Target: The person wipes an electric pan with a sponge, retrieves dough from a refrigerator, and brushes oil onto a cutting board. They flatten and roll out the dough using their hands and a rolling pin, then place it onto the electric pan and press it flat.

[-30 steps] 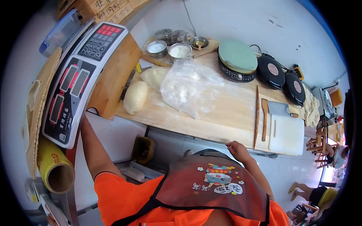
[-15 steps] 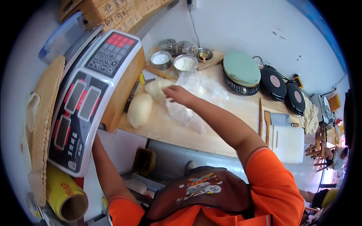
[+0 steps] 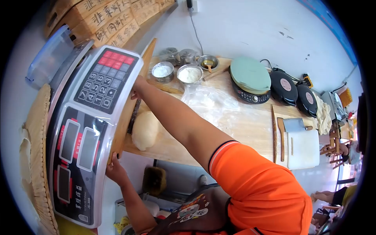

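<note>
At the left stands a digital scale [image 3: 88, 133] on a wooden box [image 3: 127, 117]. My right hand [image 3: 137, 87] reaches across the table to the far end of the box, its fingers bent at the edge beside the scale and partly hidden. Near the box's front corner, my left hand [image 3: 116, 167] has its fingers curled at the wood, just below the scale's side. A smooth ball of dough [image 3: 145, 131] sits right of the box, partly behind my right forearm. Clear plastic [image 3: 207, 100] lies beyond that arm.
Two metal bowls of white powder [image 3: 162, 71] [image 3: 190, 73] stand at the back. A green-lidded electric griddle [image 3: 250, 78], black round cookers [image 3: 282, 87], a cleaver [image 3: 293, 124] and a white board [image 3: 303, 149] are at the right. Labelled wooden boxes [image 3: 105, 21] are stacked back left.
My right hand has swung left from the table's near edge, over the dough, to the box. My left hand has come into view at the box's front. The view has shifted toward the scale.
</note>
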